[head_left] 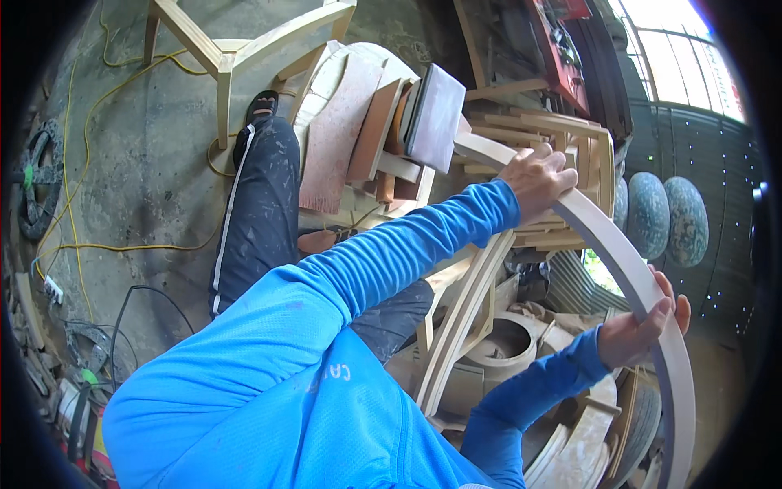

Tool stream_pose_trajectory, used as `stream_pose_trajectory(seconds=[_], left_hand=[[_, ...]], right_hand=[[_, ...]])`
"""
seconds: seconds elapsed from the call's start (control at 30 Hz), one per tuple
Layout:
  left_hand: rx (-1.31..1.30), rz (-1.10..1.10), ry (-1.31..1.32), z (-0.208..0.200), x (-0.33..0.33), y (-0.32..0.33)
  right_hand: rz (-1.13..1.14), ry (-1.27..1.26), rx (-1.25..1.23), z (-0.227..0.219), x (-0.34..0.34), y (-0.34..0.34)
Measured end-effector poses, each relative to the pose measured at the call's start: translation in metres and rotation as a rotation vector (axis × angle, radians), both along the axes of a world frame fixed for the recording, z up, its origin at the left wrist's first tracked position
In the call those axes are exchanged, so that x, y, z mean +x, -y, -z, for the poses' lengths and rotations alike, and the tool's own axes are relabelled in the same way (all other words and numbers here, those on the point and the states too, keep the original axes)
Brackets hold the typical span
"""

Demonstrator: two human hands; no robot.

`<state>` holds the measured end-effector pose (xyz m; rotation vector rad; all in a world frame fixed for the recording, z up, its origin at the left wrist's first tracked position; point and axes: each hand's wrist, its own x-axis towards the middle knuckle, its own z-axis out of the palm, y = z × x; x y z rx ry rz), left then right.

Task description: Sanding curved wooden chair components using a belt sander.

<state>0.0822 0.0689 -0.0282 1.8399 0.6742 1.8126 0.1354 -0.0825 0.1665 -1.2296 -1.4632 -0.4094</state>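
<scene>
A long curved strip of pale wood [607, 236] sweeps from the stacked boards at the upper middle down to the lower right edge. My left hand [536, 181] is closed over its upper part, with the arm stretched across my body. Further down the curve, my right hand [648, 326] grips the same strip, its thumb on the near side and fingers round the far side. Close to the strip's upper end stands a flat grey-topped block [436, 118], leaning against several wooden boards [379, 130]. What touches the strip's upper end is hard to make out.
A wooden frame with legs [224, 61] stands on the concrete floor at the upper left, near a yellow cord [122, 246]. Stacked wooden frames [603, 163] rise behind my left hand. Curved wooden pieces [468, 318] lean below it. Rounded mottled objects [686, 222] sit by the right wall.
</scene>
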Motion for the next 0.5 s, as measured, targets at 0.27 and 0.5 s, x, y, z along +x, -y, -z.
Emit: stream_pose_trajectory(seconds=[0.27,0.5], left_hand=[[-0.118,0.088,-0.069,0.006,-0.012,0.034],[-0.03,0.066,0.04,0.035,-0.012,0.01]], right_hand=[[-0.029,-0.11,-0.324,-0.014,0.011,0.051],[-0.219,-0.076,-0.328,0.027,0.013,0.054]])
